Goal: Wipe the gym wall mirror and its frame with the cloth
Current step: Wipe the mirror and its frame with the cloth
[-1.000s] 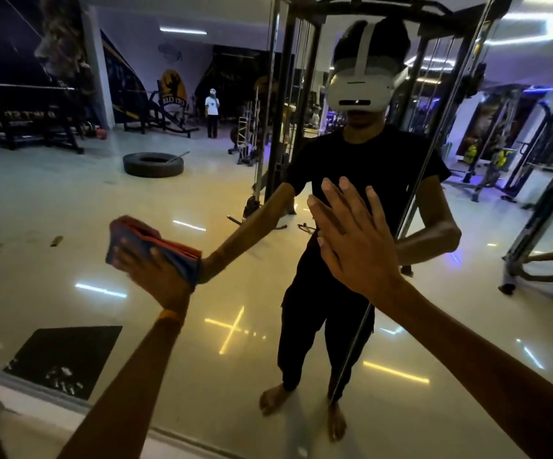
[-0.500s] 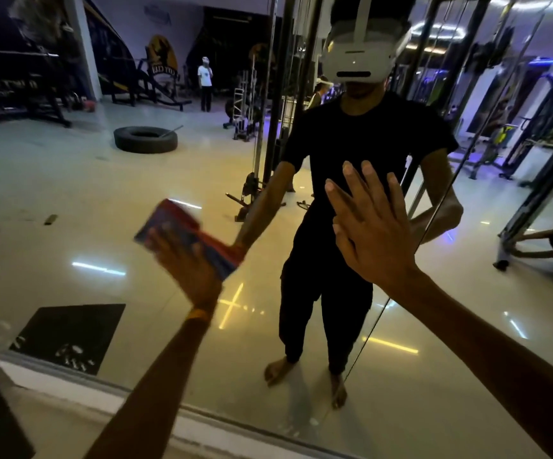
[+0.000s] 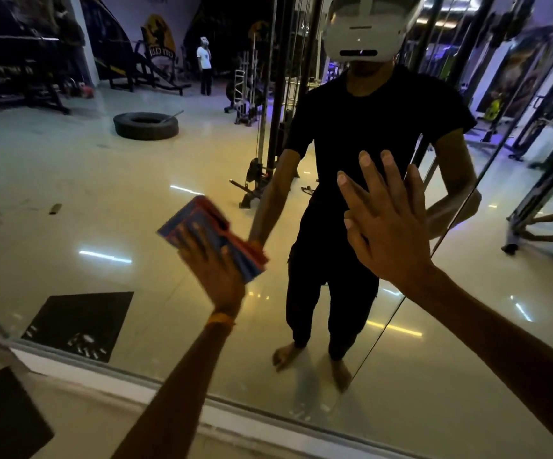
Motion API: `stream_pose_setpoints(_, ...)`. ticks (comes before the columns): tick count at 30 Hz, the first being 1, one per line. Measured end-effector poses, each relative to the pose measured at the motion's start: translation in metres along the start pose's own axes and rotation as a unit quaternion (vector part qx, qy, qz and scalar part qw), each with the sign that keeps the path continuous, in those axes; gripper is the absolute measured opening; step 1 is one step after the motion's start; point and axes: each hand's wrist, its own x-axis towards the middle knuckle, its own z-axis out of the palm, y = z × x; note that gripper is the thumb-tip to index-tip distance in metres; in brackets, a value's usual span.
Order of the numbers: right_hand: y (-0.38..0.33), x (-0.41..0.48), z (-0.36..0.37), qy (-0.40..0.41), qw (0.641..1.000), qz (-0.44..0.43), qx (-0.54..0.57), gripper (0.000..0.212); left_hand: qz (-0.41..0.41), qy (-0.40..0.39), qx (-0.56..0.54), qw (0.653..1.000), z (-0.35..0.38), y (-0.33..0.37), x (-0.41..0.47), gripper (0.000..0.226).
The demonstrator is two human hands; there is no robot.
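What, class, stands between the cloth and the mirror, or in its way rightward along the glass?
Nothing visible lies between cloth and mirror: the left hand presses it on the glass. Rightward, apart from it, the right hand lies flat on the glass and would likely block a wipe.

The mirror [image 3: 70, 210] offers wide open glass left of the cloth [image 3: 212, 233], reaching to the corner of the pale frame [image 3: 268, 415] at the lower left. The left hand [image 3: 215, 270], pressing the cloth to the glass, and the right hand [image 3: 391, 233], spread flat just right of centre, leave a band of bare glass between them. Below both hands the glass runs free down to the frame, crossed only by the two forearms [image 3: 176, 392]. A thin slanting line [image 3: 399, 313] cuts the glass beneath the right hand. A dark panel [image 3: 0, 422] sits under the frame's left corner.
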Motion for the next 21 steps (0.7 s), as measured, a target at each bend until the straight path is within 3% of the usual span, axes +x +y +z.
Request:
stream_pose_setpoints(3,0.0,0.0,-0.001,0.006,1.0,-0.002,0.005,0.06,-0.075,0.089,0.063,0.991,-0.012,-0.071,0.01,0.061)
stream_pose_setpoints(6,0.005,-0.002,-0.002,0.007,1.0,-0.011,0.019,0.059,-0.072,0.174,0.102,0.977,0.006,-0.083,0.008,0.077)
stream_pose_setpoints(9,0.007,-0.014,-0.003,0.0,1.0,-0.008,0.03,0.061,-0.16,0.102,-0.003,0.982,0.013,0.01,-0.021,0.062)
stream_pose_setpoints(12,0.01,-0.03,-0.001,-0.018,0.999,-0.021,0.035,0.063,-0.04,0.004,-0.032,0.999,0.032,0.086,-0.05,0.068)
stream_pose_setpoints(13,0.013,-0.034,-0.001,-0.023,0.999,-0.026,0.037,0.063,0.006,-0.017,-0.024,1.0,0.037,0.087,-0.052,0.067)
stream_pose_setpoints(15,0.017,-0.043,0.0,-0.031,0.998,-0.029,0.04,0.062,0.02,-0.016,-0.005,1.0,0.032,0.056,-0.05,0.066)
stream_pose_setpoints(19,0.026,-0.074,-0.002,-0.049,0.997,-0.045,0.025,0.062,-0.187,0.009,-0.031,0.982,0.004,-0.039,-0.059,0.066)
stream_pose_setpoints(21,0.038,-0.09,-0.003,-0.059,0.997,-0.047,0.035,0.062,-0.273,0.025,-0.07,0.959,0.006,-0.045,-0.064,0.065)
